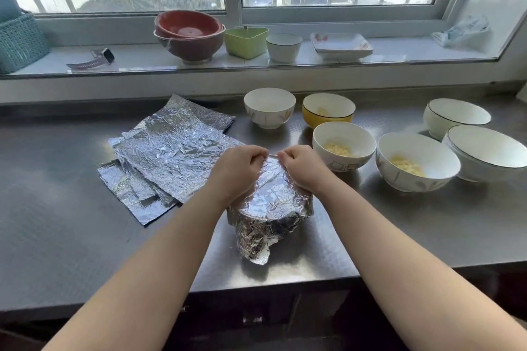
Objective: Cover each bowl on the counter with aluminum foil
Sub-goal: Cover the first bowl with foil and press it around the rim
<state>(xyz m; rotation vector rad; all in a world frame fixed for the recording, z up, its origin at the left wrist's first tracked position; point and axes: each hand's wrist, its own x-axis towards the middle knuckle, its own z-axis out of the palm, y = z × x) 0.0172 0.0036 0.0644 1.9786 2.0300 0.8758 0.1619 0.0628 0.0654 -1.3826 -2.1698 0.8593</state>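
Foil-covered bowl [271,205]: near centre of steel counter [57,208]. Left hand [238,169] and right hand [303,168] pinch foil at its far rim. Foil sheets [171,159] left; uncovered bowls [416,162] right.

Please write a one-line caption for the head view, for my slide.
Both hands, left and right, crimp foil over a bowl; six uncovered bowls wait.

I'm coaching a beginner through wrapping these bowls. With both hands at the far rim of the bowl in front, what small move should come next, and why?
Probably fold the foil down over the far rim. The left hand and right hand pinch the foil-covered bowl at its far edge, where a sliver of rim looks bare, while the near side is already crimped.
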